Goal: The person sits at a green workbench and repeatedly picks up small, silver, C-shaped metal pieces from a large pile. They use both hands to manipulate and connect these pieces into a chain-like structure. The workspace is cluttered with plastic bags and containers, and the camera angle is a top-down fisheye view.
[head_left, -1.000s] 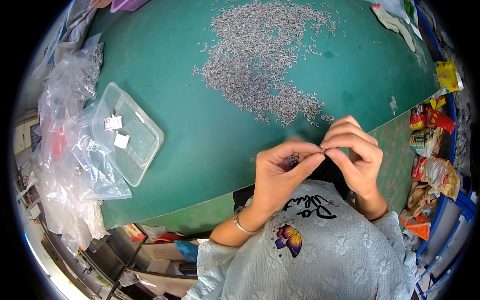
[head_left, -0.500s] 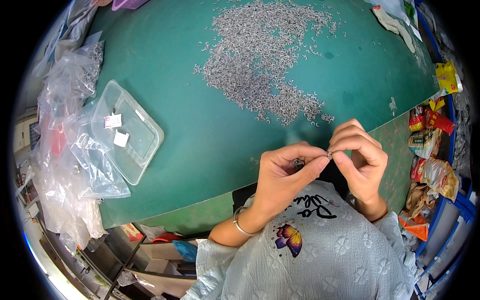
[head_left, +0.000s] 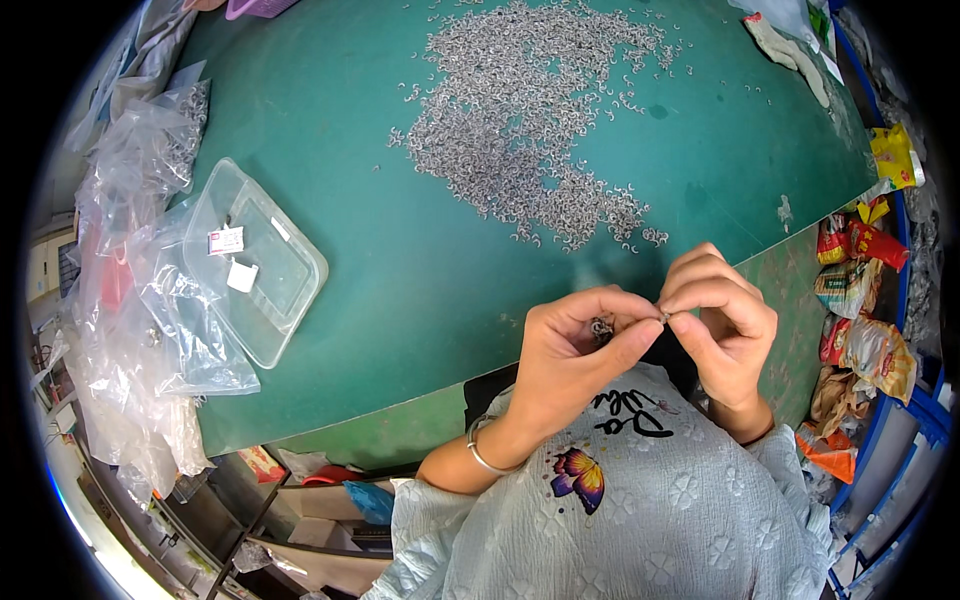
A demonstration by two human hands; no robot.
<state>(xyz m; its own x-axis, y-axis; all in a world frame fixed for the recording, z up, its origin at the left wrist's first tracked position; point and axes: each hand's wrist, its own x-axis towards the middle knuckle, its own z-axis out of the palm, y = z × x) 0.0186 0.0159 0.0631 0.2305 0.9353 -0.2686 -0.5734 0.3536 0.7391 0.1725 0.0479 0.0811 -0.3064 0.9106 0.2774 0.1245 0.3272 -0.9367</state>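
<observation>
While our left hand (head_left: 570,350) cups a few small metal rings (head_left: 601,326) against its palm, our right hand (head_left: 722,330) pinches one tiny ring (head_left: 664,316) between thumb and forefinger. That ring sits at both hands' fingertips, which meet there. Its long axis is too small to tell; the loose pile of rings (head_left: 530,120) lies well beyond them on the green table (head_left: 400,270).

The small silvery metal pieces (head_left: 601,326) cupped in the left hand (head_left: 572,362) are too small for their shape to be told, and most are covered by the curled fingers. What is pinched at the fingertips of the right hand (head_left: 722,330) is seen only as a speck. The heap of tiny grey metal hooks (head_left: 530,120) on the green tabletop (head_left: 400,300) is cut off at the upper edge. The contents of the crumpled clear plastic bags (head_left: 130,300) are blurred by folds.
</observation>
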